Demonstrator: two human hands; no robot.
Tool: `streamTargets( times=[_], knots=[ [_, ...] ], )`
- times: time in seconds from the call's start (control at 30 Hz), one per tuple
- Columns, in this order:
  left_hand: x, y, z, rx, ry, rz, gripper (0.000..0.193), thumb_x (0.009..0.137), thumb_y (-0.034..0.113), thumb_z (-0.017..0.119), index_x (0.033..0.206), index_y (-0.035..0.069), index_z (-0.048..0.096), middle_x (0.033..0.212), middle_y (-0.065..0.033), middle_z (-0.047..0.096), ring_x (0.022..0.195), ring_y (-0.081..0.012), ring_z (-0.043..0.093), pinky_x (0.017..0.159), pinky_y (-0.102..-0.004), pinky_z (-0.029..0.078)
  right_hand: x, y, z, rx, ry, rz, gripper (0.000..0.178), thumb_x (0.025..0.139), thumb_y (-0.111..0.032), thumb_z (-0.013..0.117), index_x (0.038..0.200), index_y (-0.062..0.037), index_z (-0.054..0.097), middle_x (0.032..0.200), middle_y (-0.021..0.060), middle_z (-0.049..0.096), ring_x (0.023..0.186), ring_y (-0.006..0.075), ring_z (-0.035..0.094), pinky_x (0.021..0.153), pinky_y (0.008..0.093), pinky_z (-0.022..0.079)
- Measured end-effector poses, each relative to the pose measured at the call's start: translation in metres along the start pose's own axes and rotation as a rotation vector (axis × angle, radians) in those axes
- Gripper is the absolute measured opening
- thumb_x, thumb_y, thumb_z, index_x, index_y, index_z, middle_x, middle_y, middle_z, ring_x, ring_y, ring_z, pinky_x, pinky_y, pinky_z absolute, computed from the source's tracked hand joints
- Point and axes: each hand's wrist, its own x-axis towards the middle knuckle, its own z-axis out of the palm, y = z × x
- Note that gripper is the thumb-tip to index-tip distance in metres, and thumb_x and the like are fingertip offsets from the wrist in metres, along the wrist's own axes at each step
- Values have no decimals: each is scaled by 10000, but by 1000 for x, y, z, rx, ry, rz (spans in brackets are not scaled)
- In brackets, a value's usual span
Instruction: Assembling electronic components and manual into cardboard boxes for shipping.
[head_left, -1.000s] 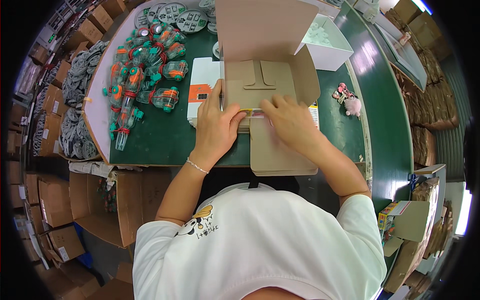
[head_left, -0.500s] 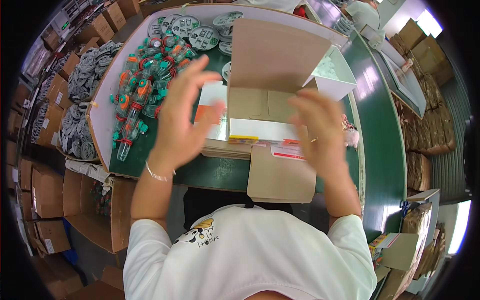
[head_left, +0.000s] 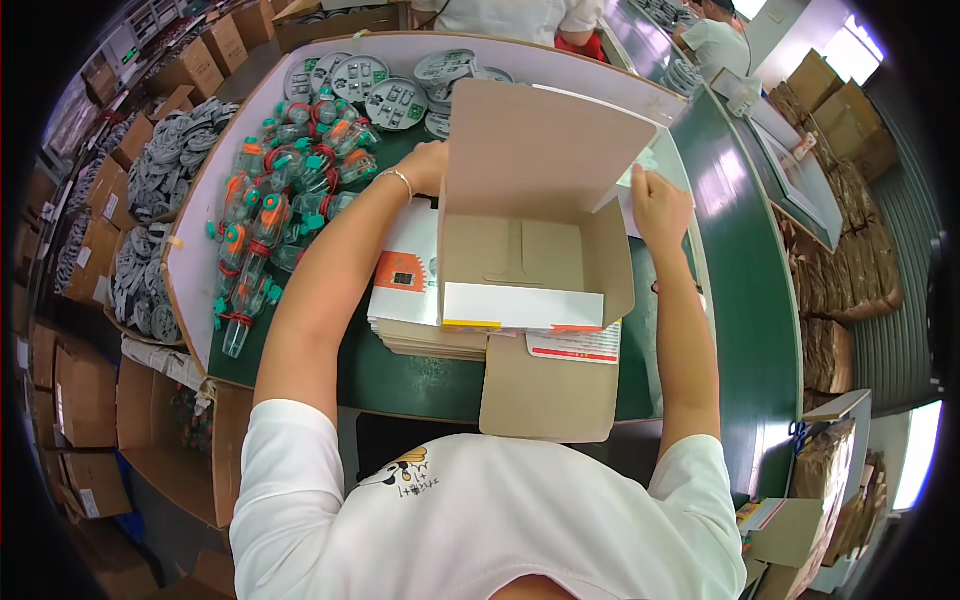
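On the long green worktable point(head_left: 740, 300), an open brown corrugated cardboard box point(head_left: 530, 250), probably light and stiff and best gripped by its side walls, stands centre, the left hand point(head_left: 428, 166) seemingly grasping its far-left edge, the right hand point(head_left: 660, 205) pinching its raised lid flap.

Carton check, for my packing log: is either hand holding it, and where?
Left hand is at the carton's raised lid's left edge; grip hidden. Right hand touches the right edge.
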Motion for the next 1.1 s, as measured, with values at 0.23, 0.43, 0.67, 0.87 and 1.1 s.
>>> streamTargets(
  times=[0.23,0.43,0.67,0.87,1.1],
  knots=[
    [5,-18,20,-242,224,171,458,760,347,726,1143,106,653,1069,-152,690,949,-355,654,779,-407,521,33,3,-5,86,-259,88,322,885,-350,646,763,-54,688,746,133,682,645,311,650,619,446,480],
    [-29,4,-24,-607,252,-310,372,769,249,783,1018,13,640,930,-77,686,783,-226,674,680,-342,528,88,12,21,147,-844,269,212,769,-240,750,844,-43,740,796,162,713,669,311,687,688,413,548],
    [-110,69,-109,-1127,481,-465,246,870,171,718,1040,22,621,976,-68,679,865,-148,677,706,-299,553,80,63,77,13,-672,-243,216,716,-158,738,873,-10,735,860,185,717,776,321,704,717,410,551],
    [-190,126,-136,-1394,737,-135,226,976,183,613,1122,20,559,1061,-124,682,885,-177,698,766,-328,603,75,16,-28,118,-64,-10,302,799,-250,742,950,11,726,869,160,726,787,259,702,733,364,541],
    [-217,211,-107,-1353,710,78,330,975,169,634,1195,16,441,1050,-150,688,899,-190,702,729,-334,618,-16,-139,-163,1176,-229,-147,198,902,-46,671,1087,16,699,920,52,701,839,89,630,774,228,486]
  ],
)
